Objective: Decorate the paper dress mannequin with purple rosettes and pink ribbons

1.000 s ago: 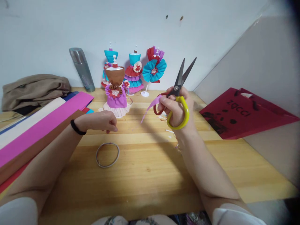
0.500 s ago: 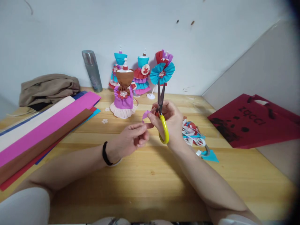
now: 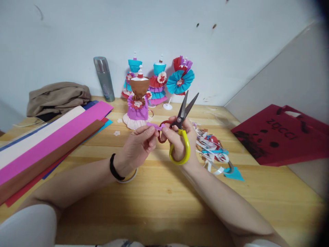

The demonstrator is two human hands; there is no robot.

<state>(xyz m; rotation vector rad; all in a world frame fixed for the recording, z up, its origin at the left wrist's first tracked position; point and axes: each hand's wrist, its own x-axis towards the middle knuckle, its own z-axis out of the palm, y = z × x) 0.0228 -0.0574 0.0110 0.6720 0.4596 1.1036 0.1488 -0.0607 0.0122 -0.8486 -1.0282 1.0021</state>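
Observation:
A small purple paper strip [image 3: 157,126] stretches between my two hands. My left hand [image 3: 140,142] pinches its left end between thumb and fingers. My right hand [image 3: 181,142] pinches the other end and also has scissors [image 3: 181,120] hooked on its fingers, one handle yellow and one red, with the blades parted and pointing up. Just behind my left hand stands a small dress form [image 3: 138,103] with a brown top, purple middle and pale ruffled skirt. A roll of tape [image 3: 130,177] lies under my left wrist, partly hidden.
Coloured paper sheets [image 3: 59,133] and a brown cloth [image 3: 58,97] lie at left, near a grey bottle [image 3: 105,80]. More paper dress forms [image 3: 157,85] stand along the wall. Paper scraps [image 3: 212,147] and a red bag [image 3: 277,137] are at right.
The scissor blades have spread wider and tilted right. The purple strip, curled before, is now stretched between both hands. My left hand has shifted slightly left, and the view has moved a little.

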